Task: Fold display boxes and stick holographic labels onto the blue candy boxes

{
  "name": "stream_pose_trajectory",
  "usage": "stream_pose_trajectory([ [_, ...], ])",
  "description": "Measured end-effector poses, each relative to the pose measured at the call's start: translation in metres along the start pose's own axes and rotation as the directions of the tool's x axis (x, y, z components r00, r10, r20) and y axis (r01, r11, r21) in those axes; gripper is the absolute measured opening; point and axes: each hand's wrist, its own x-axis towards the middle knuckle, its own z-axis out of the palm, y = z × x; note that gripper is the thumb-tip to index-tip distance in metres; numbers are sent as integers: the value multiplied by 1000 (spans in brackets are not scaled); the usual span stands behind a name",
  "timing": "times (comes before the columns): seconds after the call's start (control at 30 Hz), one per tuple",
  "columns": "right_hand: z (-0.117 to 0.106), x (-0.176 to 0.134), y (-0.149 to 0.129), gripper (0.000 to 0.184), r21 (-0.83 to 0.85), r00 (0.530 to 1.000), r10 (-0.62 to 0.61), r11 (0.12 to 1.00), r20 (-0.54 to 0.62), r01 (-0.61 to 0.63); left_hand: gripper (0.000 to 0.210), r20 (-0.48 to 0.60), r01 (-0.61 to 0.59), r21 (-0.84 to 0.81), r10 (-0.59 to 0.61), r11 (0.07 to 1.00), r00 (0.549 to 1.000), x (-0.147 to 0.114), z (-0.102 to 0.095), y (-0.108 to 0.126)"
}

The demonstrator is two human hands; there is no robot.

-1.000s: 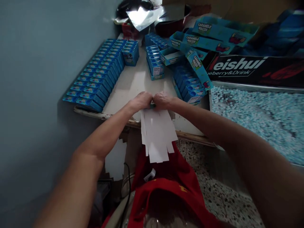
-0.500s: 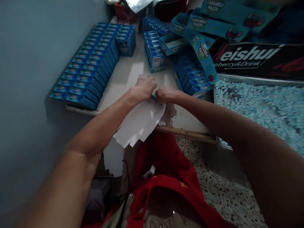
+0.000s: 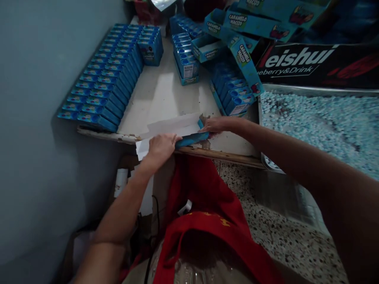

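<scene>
A partly folded cardboard tray [image 3: 177, 125], white inside and blue outside, lies at the front edge of the table [image 3: 158, 92]. Its right end stands up, while white flaps spread out flat on the left. My left hand [image 3: 163, 146] grips its near side toward the left, fingers closed over the cardboard. At the right end, my right hand [image 3: 211, 125] pinches the raised blue corner; some of its fingers are hidden behind the cardboard.
Rows of small blue boxes [image 3: 102, 79] stand at the left by the wall. Filled display trays [image 3: 189, 69] sit further back, with folded blue trays [image 3: 242, 55] piled behind. A metal pan [image 3: 319, 126] of small pale-blue candies is at the right, before a black box [image 3: 308, 65].
The white cardboard has turned from a flat sheet hanging over the edge into a partly raised tray. My left hand has moved nearer and left; my right hand has shifted slightly right.
</scene>
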Motion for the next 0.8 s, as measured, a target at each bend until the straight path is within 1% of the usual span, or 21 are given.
stream_pose_trajectory([
  [0.03,-1,-8,0,57,-18,999,39,999,-21,-40,32,115,-19,-73,27,997,993,16,-6,-8],
  [0.07,0,-15,-1,62,-67,991,85,994,-103,-92,31,218,-28,-160,63,987,974,31,-10,-15],
  [0.1,3,-23,-2,63,-130,961,109,981,-254,-146,28,293,-22,-249,97,968,951,42,-13,-21],
  [0.13,8,-29,-5,59,-185,889,82,966,-451,-183,23,335,-2,-329,118,944,935,51,-14,-27],
  [0.17,16,-34,-9,53,-240,799,2,954,-601,-182,17,344,24,-389,121,921,931,56,-14,-31],
  [0.2,26,-37,-13,48,-307,728,-115,942,-676,-136,12,328,39,-426,114,904,938,57,-12,-33],
  [0.23,38,-38,-16,43,-388,691,-249,920,-679,-50,11,294,36,-436,104,899,950,54,-9,-33],
  [0.27,52,-37,-20,38,-467,686,-370,883,-627,49,12,238,17,-419,92,908,967,49,-6,-32],
  [0.3,66,-35,-23,33,-524,692,-457,841,-559,132,13,159,-12,-372,76,928,984,40,-2,-30],
  [0.33,79,-32,-24,27,-556,698,-503,812,-510,179,13,63,-40,-299,62,953,996,30,2,-26],
  [0.37,91,-28,-25,23,-568,702,-517,800,-490,193,13,-38,-60,-203,54,977,998,18,7,-22],
  [0.4,101,-24,-25,21,-565,701,-514,803,-494,190,13,-128,-70,-98,57,993,990,6,13,-18],
  [0.43,109,-21,-25,21,-554,695,-504,813,-513,181,14,-196,-73,4,72,997,978,-5,20,-15],
  [0.47,114,-18,-25,21,-541,686,-492,824,-536,168,17,-230,-79,89,97,993,968,-15,27,-13],
  [0.53,118,-15,-25,21,-525,675,-477,837,-564,154,25,-227,-91,199,136,976,964,-28,41,-13],
  [0.6,115,-15,-26,22,-516,686,-462,844,-562,146,29,-204,-107,254,161,961,966,-31,50,-17],
  [0.7,106,-16,-31,23,-494,743,-418,859,-522,137,29,-178,-174,285,231,942,957,-24,51,-27],
  [0.8,98,-15,-34,24,-459,811,-375,876,-449,151,24,-165,-215,279,267,936,949,-17,42,-32],
])
